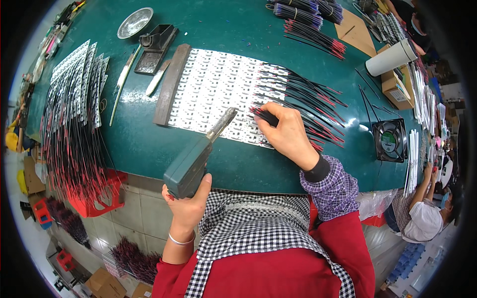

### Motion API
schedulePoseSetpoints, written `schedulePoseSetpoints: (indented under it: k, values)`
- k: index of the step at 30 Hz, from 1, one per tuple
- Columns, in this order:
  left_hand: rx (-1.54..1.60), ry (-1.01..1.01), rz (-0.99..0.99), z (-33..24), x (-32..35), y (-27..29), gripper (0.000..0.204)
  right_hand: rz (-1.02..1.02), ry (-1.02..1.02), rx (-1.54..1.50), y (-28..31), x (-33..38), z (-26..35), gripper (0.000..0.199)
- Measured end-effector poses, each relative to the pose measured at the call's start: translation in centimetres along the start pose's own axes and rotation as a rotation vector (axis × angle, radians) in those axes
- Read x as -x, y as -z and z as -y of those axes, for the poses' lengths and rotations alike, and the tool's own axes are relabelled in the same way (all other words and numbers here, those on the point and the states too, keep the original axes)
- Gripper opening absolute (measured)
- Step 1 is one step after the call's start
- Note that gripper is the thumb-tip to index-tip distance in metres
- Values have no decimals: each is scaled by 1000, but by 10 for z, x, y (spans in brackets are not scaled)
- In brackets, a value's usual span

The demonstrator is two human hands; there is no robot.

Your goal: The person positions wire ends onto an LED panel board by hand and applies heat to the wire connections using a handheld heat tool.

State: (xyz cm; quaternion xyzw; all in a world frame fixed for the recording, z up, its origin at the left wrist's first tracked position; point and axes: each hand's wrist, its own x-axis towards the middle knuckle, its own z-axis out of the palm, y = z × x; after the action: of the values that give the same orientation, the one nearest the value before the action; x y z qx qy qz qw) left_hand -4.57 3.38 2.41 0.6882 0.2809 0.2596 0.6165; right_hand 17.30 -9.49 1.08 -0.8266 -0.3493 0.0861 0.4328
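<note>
My left hand (195, 204) is closed round the handle of a dark green soldering gun (187, 161). Its metal tip points up and right, over a panel of white circuit boards (213, 82) lying flat on the green table. Beside the tip, my right hand (288, 133) pinches black and red wires (267, 117) at the panel's right part. More black wires with red ends (310, 95) fan out rightward from the panel's right side. A dark bar (172, 84) lies along the panel's left edge. Whether the tip touches a board is hard to tell.
Boards with long wires (74, 119) hang over the table's left edge. Behind the bar are a black holder (155, 52), a metal dish (135, 23) and a brush (124, 74). Wire bundles (315, 37), a white cylinder (391, 57) and a fan (389, 140) stand rightward. Another person (422, 213) sits right.
</note>
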Motion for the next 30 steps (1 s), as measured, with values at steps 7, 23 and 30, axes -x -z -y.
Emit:
schedulePoseSetpoints:
  k: [7,23,30]
  values:
    - [-6,34,47,2,1,1,36,30,-53,71,-1,-1,2,16]
    - [-214,-32,59,16,6,-2,29,76,-61,89,0,-1,1,18]
    - [-75,66,-5,2,3,-3,18,77,-49,119,-1,-1,-2,19]
